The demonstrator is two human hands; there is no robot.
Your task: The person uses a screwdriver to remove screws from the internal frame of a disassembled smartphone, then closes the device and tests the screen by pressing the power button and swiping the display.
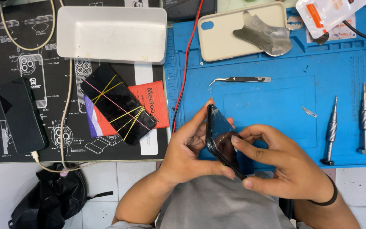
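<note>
A black smartphone (218, 135) is held tilted on edge over the near side of the blue work mat (276, 68). My left hand (189, 150) grips its left edge and back, thumb along the lower rim. My right hand (286, 163) holds it from the right, with a finger pressing on the screen and the thumb under its lower corner. A black band sits on my right wrist.
Curved tweezers (240, 79), a small blade (309, 112) and two screwdrivers (331, 131) (364, 121) lie on the mat. A beige phone case (221, 36) with a metal pry sheet (263, 34) sits at the back. Left: a rubber-banded phone (117, 104), a dark phone (20, 115), a white tray (112, 34), a red cable (186, 63).
</note>
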